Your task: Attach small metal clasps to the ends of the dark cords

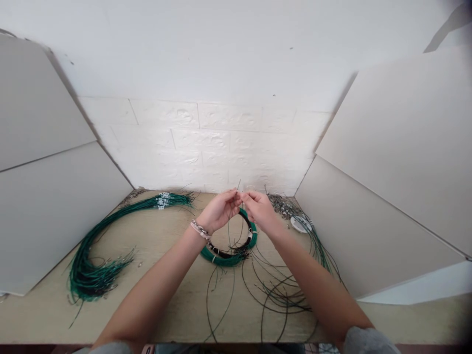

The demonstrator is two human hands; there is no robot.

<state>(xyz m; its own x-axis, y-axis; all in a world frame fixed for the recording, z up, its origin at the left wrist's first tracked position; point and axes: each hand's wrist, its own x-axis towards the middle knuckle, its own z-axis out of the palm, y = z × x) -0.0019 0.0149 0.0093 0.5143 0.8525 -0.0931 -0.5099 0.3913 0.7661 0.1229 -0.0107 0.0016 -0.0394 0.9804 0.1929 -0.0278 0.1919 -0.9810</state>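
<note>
My left hand (221, 210), with a bracelet at its wrist, is raised over the middle of the table, thumb and fingertips pinched together. My right hand (258, 209) meets it, also closed in a pinch. Between the fingertips is a thin dark wire (239, 184); its tip sticks up above them and strands hang below. Whatever small part sits at the fingertips is too tiny to make out. Under the hands lies a tied coil of green and black wire (224, 259). Loose dark wires (283, 300) spread in loops beneath my right forearm.
A long bundle of green wires (86, 265) with white tags (162, 200) curves along the left side. A heap of small metal pieces (283, 206), a round white object (301, 224) and more green wires (320, 250) lie at right. Panels (387, 236) and a wall (217, 147) enclose the table.
</note>
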